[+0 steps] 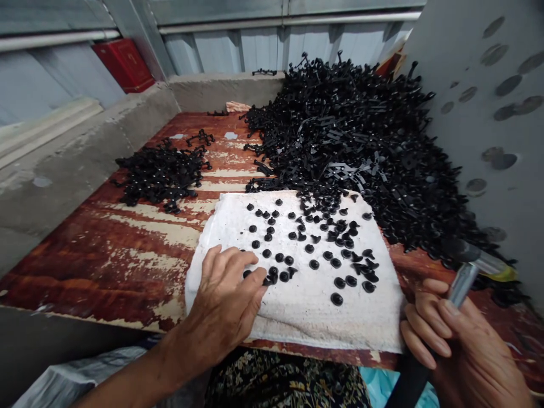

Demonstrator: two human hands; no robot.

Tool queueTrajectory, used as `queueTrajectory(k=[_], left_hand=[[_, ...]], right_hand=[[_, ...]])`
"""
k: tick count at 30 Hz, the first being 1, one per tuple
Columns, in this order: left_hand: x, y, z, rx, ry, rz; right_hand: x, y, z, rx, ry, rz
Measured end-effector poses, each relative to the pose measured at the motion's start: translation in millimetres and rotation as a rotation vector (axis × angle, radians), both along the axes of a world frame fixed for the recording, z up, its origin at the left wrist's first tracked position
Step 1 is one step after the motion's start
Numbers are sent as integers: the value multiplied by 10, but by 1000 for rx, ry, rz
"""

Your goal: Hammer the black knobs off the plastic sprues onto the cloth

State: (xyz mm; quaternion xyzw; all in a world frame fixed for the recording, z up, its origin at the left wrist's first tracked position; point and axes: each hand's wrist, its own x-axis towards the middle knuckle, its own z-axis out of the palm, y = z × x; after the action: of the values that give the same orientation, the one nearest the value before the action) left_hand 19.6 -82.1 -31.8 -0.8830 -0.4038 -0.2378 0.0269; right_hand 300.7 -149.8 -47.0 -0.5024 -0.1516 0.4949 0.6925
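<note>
Far L: red box (125, 65) on concrete ledge (97, 124); below it, sm. pile of linked blk parts (164, 173) on worn red-brn table (85, 260). Next, L hand (229, 292) over L side of white cloth (297, 320), fingers loosely bent, thumb + index tips at a cluster of blk discs; can't tell if pinching one. Blk discs (313, 264) w/ stubby stems lie scattered mid-cloth, thicker twd back + R. Behind, big blk heap (348, 136). Far R: R hand (471, 340) wrapped round hammer (462, 286), thumb on metal neck, head up, yellow end pointing R.
</note>
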Motion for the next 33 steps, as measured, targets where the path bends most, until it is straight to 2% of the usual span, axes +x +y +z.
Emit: queueTrajectory(k=[9,13,17,22,33], left_hand=[[-63,-166,-72,161,90,-102],[-52,-172,-16,82,6,-117],[67,-102,38,-22,-117,-39],[240,-36,31,-31,-78,58],[214,-83,15,-97,-35,-20]], right_hand=[[-27,17,60,-23,11,-24],[-23,15,45,-15,13,-16],[-37,18,37,-2,7,-29],[-45,21,43,4,8,-17],[-13,-16,38,24,30,-24]])
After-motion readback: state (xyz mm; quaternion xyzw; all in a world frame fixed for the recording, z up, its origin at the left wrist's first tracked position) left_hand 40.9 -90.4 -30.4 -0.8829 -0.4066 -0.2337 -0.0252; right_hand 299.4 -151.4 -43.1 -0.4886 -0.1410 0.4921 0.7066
